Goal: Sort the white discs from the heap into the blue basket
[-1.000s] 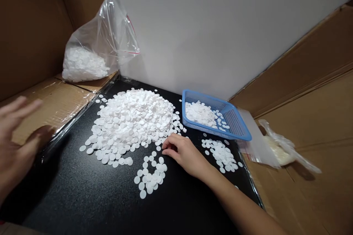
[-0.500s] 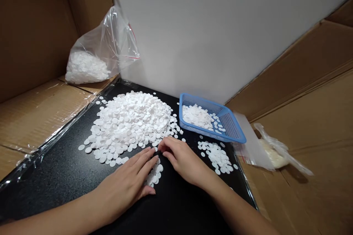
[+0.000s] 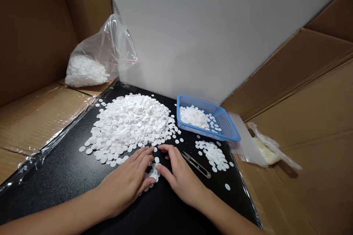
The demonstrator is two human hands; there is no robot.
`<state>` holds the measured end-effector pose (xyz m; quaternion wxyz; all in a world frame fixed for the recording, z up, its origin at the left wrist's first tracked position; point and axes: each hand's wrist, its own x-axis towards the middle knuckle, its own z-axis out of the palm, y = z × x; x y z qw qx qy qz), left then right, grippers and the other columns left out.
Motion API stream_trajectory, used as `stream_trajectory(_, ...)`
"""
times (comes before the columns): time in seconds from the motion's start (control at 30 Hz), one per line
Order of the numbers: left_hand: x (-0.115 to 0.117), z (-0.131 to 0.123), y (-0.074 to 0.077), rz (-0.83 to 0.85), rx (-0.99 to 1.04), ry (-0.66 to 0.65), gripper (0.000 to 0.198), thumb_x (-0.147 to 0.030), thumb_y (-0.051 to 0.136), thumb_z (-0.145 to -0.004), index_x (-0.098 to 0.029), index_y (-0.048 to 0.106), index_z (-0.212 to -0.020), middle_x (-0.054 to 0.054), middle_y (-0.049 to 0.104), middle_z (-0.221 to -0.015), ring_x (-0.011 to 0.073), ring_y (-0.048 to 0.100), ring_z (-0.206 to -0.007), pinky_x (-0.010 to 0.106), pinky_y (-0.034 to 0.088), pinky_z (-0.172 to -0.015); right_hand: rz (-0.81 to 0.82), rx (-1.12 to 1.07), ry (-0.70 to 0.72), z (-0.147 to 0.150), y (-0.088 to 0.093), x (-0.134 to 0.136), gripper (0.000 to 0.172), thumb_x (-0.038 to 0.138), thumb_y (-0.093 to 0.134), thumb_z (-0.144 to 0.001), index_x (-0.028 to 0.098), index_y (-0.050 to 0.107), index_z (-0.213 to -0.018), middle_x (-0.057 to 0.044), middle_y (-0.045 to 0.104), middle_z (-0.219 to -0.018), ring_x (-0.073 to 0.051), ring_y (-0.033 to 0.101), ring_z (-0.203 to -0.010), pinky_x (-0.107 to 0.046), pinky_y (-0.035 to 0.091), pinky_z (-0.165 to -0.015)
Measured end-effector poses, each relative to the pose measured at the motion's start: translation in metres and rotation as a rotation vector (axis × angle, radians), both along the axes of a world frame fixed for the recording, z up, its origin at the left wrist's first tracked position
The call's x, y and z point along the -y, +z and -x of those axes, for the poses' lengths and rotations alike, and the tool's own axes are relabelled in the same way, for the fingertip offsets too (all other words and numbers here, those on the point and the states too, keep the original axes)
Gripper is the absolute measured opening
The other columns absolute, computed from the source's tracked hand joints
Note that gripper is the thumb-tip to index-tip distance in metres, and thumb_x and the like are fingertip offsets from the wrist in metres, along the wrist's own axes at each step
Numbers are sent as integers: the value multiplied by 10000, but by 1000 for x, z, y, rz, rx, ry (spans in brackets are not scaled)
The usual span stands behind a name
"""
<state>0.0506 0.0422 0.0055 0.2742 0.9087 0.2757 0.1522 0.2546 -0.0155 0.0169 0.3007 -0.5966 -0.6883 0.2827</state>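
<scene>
Small white discs (image 3: 153, 172) lie between my two hands on the black tabletop, and one near the middle shows a small dark mark. My left hand (image 3: 129, 176) rests over the left side of these discs, fingers stretched out, thumb beside them. On their right is my right hand (image 3: 179, 176), its thumb and index finger apart, with the thumb tip touching the discs. Its other fingers are partly hidden. Beyond the fingertips rises a large heap of white discs (image 3: 132, 117). Metal thread snips (image 3: 197, 165) lie just right of my right hand.
A blue plastic basket (image 3: 231, 132) with white discs stands at the back right. A smaller spread of discs (image 3: 215, 156) lies before it. Clear bags sit on cardboard at left (image 3: 86, 69) and right (image 3: 266, 150). A pale wall (image 3: 193, 25) closes the back.
My right hand has opened its thumb away from the index finger and shifted slightly nearer to me. The thread snips now show beside it. The view has shifted slightly.
</scene>
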Motion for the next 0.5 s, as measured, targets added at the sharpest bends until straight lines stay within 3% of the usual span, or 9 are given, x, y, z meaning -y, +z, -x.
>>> stream_trajectory(0.17, 7, 1, 15, 248, 125, 2, 307, -320, 538, -969, -262, 514, -1270, 103, 608, -1325, 268, 592, -1212, 422, 521, -1007, -43, -11, 45, 17, -7, 16, 582, 191, 605, -897, 218, 352, -1421, -164, 509, -1381, -301, 482, -1309, -517, 446, -1092)
stream_trajectory(0.33, 18, 4, 27, 465, 329, 107, 189, -358, 478, -991, -259, 531, -1143, 73, 607, -1219, 235, 574, -1138, 375, 475, -998, -101, -5, 81, 44, -10, 23, 901, 276, 821, -724, 189, 304, -1456, -175, 469, -1405, -338, 450, -1310, -517, 437, -1096)
stream_trajectory(0.4, 17, 5, 27, 484, 365, 158, 191, -398, 442, -1003, -251, 531, -1086, 69, 610, -1169, 234, 568, -1119, 374, 463, -986, -138, -8, 43, 46, -12, 17, 816, 309, 800, -764, 179, 343, -1427, -169, 485, -1371, -322, 475, -1268, -497, 453, -1074)
stream_trajectory(0.5, 9, 6, 28, 441, 349, 205, 187, -392, 417, -1008, -242, 526, -988, 68, 617, -1145, 241, 551, -1124, 379, 449, -976, -215, 86, -87, 34, -16, 0, 340, 253, 565, -953, 177, 501, -1278, -146, 556, -1215, -284, 539, -1136, -474, 486, -992)
